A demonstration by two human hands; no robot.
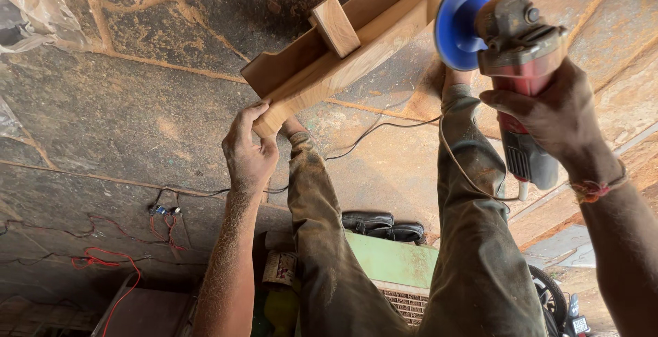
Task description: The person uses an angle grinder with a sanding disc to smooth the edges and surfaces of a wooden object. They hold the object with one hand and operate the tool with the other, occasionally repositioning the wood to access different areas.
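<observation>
I see the left hand (pixel 248 150) clamped around the near end of a shaped wooden workpiece (pixel 343 52), fingers wrapped over its edge. My read: it pins the piece steady so the far end sits out toward the tool. The piece lies on the stone floor (pixel 137 104), angled up and to the right, with one small wooden block (pixel 334 25) standing across its top.

Right hand (pixel 558 114) is closed tight on the red body of an angle grinder (pixel 521 56), blue disc (pixel 458 23) just beside the far end of the workpiece; I can't tell if it touches. The grip sits at mid-body, probably for control of the disc angle.

Count: one workpiece, one block, one grinder, one disc. Two legs in dusty trousers (pixel 473 241) straddle the work. A pair of black shoes (pixel 384 226) below, red wires (pixel 103 261) at left, dark cable (pixel 356 141) across the floor.
</observation>
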